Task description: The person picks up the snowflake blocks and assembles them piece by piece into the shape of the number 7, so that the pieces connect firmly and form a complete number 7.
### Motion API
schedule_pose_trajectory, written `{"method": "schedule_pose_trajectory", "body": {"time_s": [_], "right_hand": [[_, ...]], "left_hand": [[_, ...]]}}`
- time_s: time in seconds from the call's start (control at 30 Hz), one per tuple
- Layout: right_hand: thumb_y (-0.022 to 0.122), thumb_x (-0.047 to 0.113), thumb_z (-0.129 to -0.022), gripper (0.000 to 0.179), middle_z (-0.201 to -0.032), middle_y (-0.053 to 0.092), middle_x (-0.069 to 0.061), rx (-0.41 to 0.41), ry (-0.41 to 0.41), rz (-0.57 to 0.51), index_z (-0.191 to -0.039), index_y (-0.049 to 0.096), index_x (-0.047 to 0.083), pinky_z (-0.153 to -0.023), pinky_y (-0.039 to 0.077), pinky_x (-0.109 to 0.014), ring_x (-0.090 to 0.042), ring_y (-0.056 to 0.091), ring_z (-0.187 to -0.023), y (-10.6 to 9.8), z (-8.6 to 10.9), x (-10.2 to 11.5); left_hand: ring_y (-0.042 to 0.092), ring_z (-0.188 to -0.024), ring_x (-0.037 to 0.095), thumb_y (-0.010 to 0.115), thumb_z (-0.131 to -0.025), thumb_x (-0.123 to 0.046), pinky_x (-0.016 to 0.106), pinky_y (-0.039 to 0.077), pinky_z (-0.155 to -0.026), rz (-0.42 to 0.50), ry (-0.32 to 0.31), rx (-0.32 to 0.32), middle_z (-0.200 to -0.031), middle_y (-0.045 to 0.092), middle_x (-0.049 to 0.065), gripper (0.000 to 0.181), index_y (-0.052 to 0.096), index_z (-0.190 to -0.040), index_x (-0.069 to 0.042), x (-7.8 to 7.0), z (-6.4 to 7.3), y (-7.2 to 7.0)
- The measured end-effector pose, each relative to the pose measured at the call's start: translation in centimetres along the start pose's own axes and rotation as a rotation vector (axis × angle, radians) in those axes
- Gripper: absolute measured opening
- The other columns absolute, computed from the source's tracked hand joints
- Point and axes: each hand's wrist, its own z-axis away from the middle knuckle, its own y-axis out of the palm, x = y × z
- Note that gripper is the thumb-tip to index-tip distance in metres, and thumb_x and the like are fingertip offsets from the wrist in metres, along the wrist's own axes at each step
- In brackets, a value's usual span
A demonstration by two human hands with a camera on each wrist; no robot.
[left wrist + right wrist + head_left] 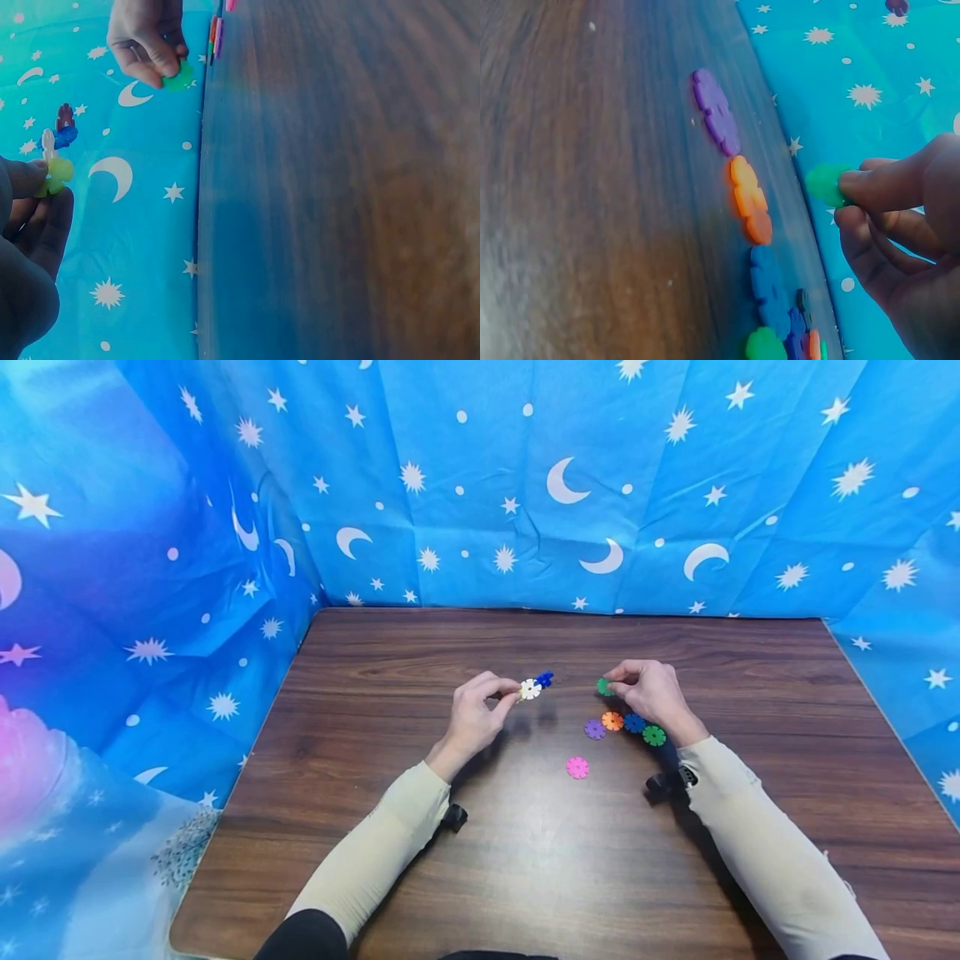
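Observation:
My left hand (474,714) pinches a short chain of interlocking flower-shaped discs, raised over the table. Its yellow disc (57,176) sits between thumb and fingers; a white disc (530,689), a blue disc (544,680) and a dark reddish disc (65,115) join on beyond it. To the right, my right hand (651,693) pinches a green disc (603,687) by its edge between thumb and fingertips, apart from the chain. Below that hand a purple disc (595,729), an orange disc (612,721), a blue disc (634,722) and another green disc (654,736) lie in a row.
Nearer the person, a pink disc (577,767) lies alone on the brown wooden table (555,877). More discs (814,345) show beside the row in the right wrist view; the right arm covers them in the head view. A blue star-patterned cloth (480,485) hangs behind the table.

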Motion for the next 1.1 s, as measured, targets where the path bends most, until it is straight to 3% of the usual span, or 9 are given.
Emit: {"method": "schedule_pose_trajectory", "body": {"time_s": [0.2, 0.5, 1.1], "right_hand": [[0.075, 0.017, -0.086, 0.007, -0.093, 0.075, -0.009, -0.015, 0.016, -0.056, -0.092, 0.077, 0.015, -0.066, 0.047, -0.031, -0.024, 0.066, -0.082, 0.0, -0.1, 0.5], [0.074, 0.017, -0.087, 0.007, -0.091, 0.075, -0.009, -0.09, -0.032, -0.131, -0.092, 0.077, 0.013, -0.059, 0.046, -0.027, -0.021, 0.066, -0.077, -0.5, -0.3, 1.8], [0.076, 0.013, -0.084, 0.008, -0.089, 0.076, -0.007, -0.126, -0.065, -0.187, -0.092, 0.077, 0.014, -0.058, 0.045, -0.016, -0.014, 0.065, -0.075, -1.2, -0.6, 4.2]], "left_hand": [[0.063, -0.071, 0.012, 0.075, -0.082, 0.0, 0.017, 0.056, -0.069, 0.009, -0.005, 0.009, -0.077, 0.066, 0.003, 0.008, 0.074, -0.087, -0.005, 0.0, 0.0, -0.1], [0.062, -0.071, 0.011, 0.075, -0.082, 0.0, 0.017, 0.056, -0.068, -0.002, -0.001, 0.013, -0.076, 0.065, 0.003, 0.007, 0.074, -0.087, -0.005, -0.2, 0.0, -0.1], [0.062, -0.07, 0.011, 0.076, -0.081, 0.001, 0.018, 0.056, -0.067, 0.003, 0.032, 0.001, -0.076, 0.065, 0.004, 0.008, 0.074, -0.087, -0.005, -0.1, -0.1, 0.1]]}}
